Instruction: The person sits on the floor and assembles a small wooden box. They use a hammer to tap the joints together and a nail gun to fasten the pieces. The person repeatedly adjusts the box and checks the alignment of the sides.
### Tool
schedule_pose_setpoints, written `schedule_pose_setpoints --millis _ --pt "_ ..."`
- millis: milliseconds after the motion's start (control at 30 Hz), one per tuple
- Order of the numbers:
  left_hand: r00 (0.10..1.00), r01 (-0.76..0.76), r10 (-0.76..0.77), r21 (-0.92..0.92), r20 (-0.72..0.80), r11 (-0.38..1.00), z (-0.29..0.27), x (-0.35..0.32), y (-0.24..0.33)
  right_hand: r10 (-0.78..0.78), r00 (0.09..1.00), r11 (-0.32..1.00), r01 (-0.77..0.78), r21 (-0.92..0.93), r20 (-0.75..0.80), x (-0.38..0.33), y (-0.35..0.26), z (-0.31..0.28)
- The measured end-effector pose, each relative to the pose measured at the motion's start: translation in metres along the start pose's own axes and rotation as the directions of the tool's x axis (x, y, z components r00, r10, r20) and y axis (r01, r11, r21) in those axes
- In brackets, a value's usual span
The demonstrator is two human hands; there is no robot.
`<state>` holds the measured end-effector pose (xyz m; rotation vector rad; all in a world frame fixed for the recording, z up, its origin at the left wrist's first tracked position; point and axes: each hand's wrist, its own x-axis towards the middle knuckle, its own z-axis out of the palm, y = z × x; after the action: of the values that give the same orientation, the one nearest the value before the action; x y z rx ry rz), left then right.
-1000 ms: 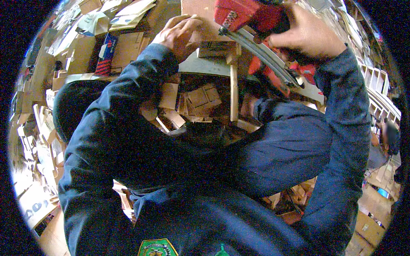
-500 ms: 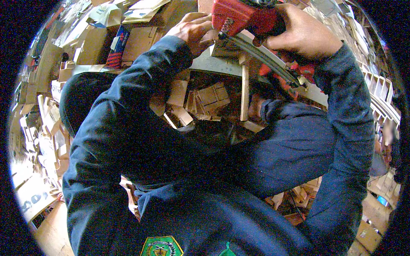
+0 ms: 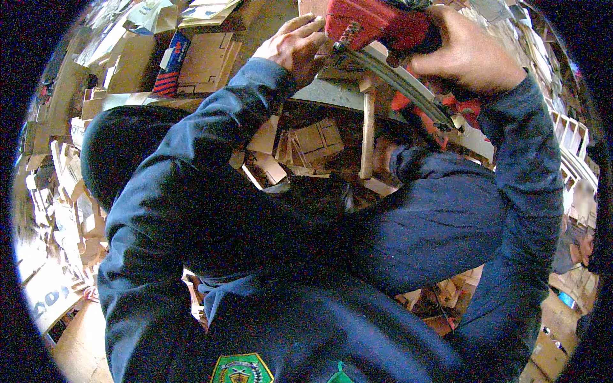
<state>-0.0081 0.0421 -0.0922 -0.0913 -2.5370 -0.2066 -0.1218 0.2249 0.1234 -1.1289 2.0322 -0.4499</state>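
Note:
At the top of the head view, my right hand [image 3: 476, 54] is wrapped round a red nail gun [image 3: 367, 25]. Its long grey magazine [image 3: 399, 86] slants down to the right. Just left of the tool's head, my left hand [image 3: 294, 45] is curled against a pale wooden piece [image 3: 311, 7], with fingers above and thumb below. Part of that piece is hidden by the hand and the tool. Both sit over a grey bench edge [image 3: 335, 94]. The tool's far end is cut off by the top of the picture.
Wood offcuts [image 3: 316, 142] lie in the dark space below the bench, beside an upright wooden strip [image 3: 368, 134]. Cardboard pieces [image 3: 203, 60] and a blue and red box [image 3: 172, 64] stand at the upper left. A red object [image 3: 469, 112] lies under the magazine.
Both hands and the nail gun appear slightly farther right in the picture, and the whole view has shifted a little. Both grips look the same.

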Motion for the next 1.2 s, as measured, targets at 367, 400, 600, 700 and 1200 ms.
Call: schedule_pose_setpoints --millis 367,400,600,700,1200 --pt "0.998 -0.021 0.016 -0.109 -0.053 0.994 -0.005 -0.001 0.0 -0.111 0.992 0.993 0.108 0.056 0.055 0.006 0.016 -0.007" --pt "0.998 -0.032 0.027 -0.104 -0.052 0.994 -0.005 -0.001 -0.001 -0.133 0.99 0.989 0.13 0.07 0.045 0.005 0.014 -0.008" --pt "0.996 -0.036 0.029 -0.084 -0.081 0.996 -0.005 -0.002 -0.003 -0.036 0.995 0.996 0.029 0.082 0.091 0.0 -0.002 -0.007" --pt "0.996 -0.053 0.048 -0.076 -0.076 0.996 -0.004 -0.004 -0.001 -0.238 0.963 0.971 0.238 -0.017 -0.127 -0.005 0.004 0.011" --pt "0.999 -0.051 0.052 -0.146 0.001 0.988 -0.016 -0.003 -0.002 -0.196 0.972 0.974 0.179 -0.139 -0.127 -0.012 0.014 0.002"
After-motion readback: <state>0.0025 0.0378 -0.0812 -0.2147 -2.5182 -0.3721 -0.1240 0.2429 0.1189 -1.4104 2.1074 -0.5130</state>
